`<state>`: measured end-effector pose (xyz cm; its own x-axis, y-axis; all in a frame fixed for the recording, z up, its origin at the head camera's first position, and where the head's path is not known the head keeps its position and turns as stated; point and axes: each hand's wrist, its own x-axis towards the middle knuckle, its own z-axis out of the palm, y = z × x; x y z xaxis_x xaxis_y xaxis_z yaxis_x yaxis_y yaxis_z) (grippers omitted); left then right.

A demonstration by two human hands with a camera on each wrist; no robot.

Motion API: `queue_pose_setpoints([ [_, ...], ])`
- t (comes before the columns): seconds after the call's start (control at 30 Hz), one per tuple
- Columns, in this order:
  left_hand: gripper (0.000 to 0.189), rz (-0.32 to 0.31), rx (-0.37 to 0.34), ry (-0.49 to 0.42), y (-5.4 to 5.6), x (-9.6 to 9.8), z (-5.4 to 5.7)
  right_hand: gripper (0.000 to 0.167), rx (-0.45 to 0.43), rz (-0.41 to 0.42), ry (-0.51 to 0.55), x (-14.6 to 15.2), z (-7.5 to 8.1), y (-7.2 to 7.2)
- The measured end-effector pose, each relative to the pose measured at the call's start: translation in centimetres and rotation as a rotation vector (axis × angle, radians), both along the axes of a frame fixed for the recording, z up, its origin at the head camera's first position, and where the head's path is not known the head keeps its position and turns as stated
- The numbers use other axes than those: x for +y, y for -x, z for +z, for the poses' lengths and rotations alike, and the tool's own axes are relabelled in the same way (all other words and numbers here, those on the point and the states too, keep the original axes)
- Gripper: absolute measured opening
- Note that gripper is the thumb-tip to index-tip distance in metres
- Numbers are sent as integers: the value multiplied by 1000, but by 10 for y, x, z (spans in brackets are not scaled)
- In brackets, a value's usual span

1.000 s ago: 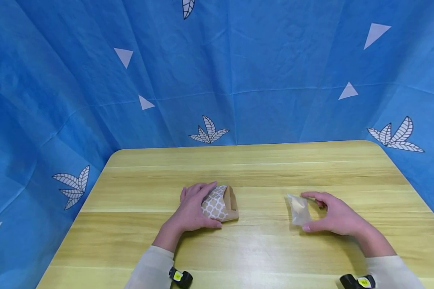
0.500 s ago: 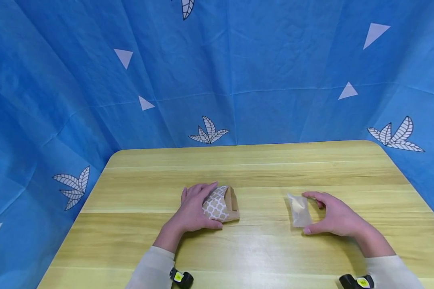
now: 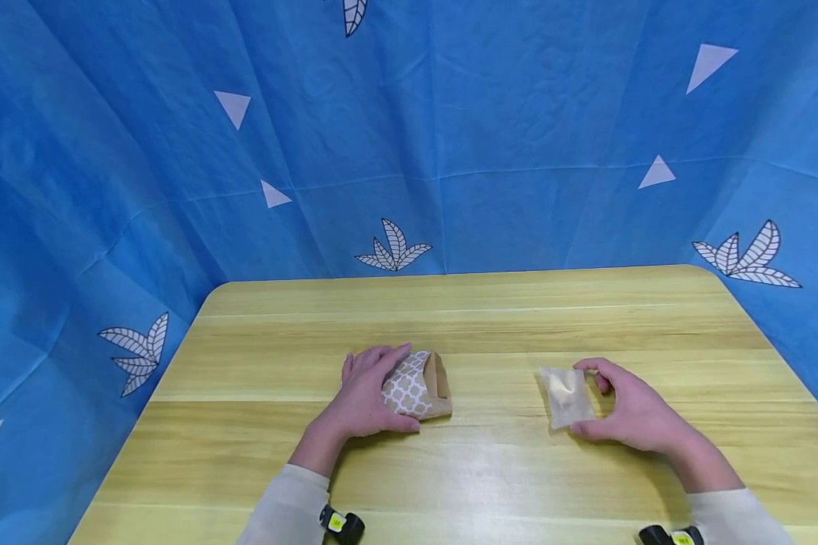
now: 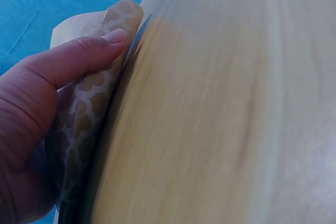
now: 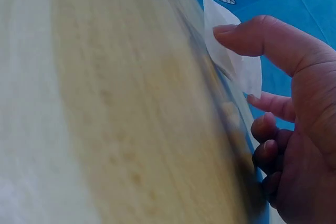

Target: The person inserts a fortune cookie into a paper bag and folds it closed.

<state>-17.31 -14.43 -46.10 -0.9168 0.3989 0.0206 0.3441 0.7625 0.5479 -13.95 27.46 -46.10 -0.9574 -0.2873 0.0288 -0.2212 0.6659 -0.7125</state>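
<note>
My left hand grips a brown paper bag printed with a white lattice pattern. The bag lies on its side at the table's middle left, its folded mouth facing right. In the left wrist view, the thumb presses along the bag's near side. My right hand holds a small translucent packet by its right side, index fingertip at the far corner and thumb at the near one. Something pale shows inside it. In the right wrist view, the thumb overlaps the white packet, and the other fingers are curled below.
Both hands work over a light wooden table with rounded far corners. A blue cloth with leaf and triangle prints hangs behind it and along both sides. Black wrist devices sit at both sleeves.
The right index fingertip has shifted slightly right along the packet's far edge. The packet has turned a little and shows a broader face. My left hand and the paper bag stay nearly still.
</note>
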Motion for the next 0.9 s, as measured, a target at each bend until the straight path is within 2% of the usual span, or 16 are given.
queue_pose_setpoints([
  [0.23,117,-4,3,-4,-1,-1,0,76,15,-27,13,-2,-4,-1],
  [0.53,118,-9,5,-3,-1,-1,-1,72,85,-35,18,-8,-6,0],
  [0.9,118,-5,7,7,0,-2,-2,69,92,-36,30,-15,-5,6],
])
